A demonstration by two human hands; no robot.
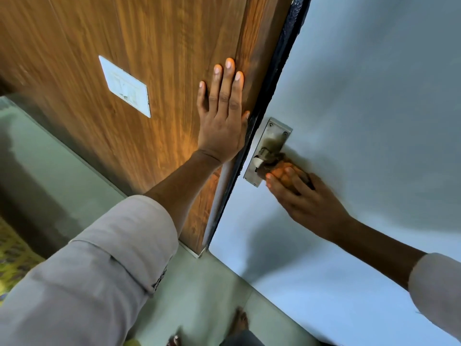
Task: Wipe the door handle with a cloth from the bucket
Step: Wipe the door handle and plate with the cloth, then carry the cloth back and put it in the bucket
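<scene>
A steel backplate (274,136) is screwed to the pale blue-grey door (361,96), and the door handle (264,154) sticks out of it. My right hand (306,201) is closed around the lever with an orange-brown cloth (281,164) bunched under the fingers, so most of the lever is hidden. My left hand (222,121) lies flat with its fingers apart on the wooden panel (124,46), just left of the black door edge (279,71). No bucket is in view.
A white switch plate (126,86) is set in the wooden panel. Below lies a greenish tiled floor (207,283) with my bare foot (239,320) on it. A yellow patterned mat (12,258) shows at the far left.
</scene>
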